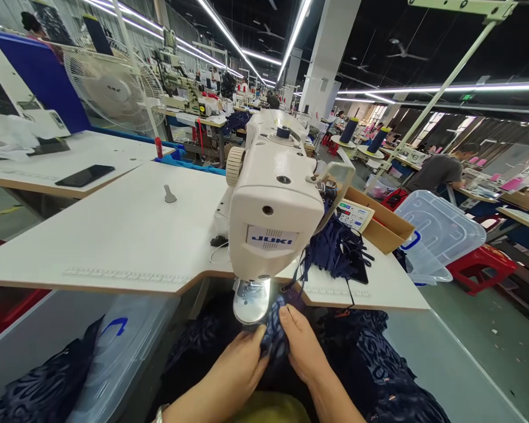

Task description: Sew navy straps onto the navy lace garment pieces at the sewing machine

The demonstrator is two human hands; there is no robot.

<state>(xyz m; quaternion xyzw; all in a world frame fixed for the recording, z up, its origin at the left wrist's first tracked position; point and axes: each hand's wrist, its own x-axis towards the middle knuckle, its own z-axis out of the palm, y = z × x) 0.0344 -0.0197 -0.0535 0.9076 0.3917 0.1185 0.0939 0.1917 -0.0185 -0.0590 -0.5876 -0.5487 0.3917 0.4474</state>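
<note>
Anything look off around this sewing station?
Nothing obviously damaged. Untidiest spot: navy straps heaped in a tangle on the white table, right of the sewing machine, one dangling over the front edge. Small scraps also litter the floor at far right.

Fabric [275,330] partly hidden by hands [238,359] [306,346]

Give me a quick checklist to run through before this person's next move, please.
1. Left hand gripping the cloth: ok.
2. Right hand gripping it too: ok.
3. Plate under the machine lit: ok, it shines brightly.
4. Strap pile off the plate: ok, it lies to the right.
5. Needle threaded: cannot tell, too small and hidden.
</note>
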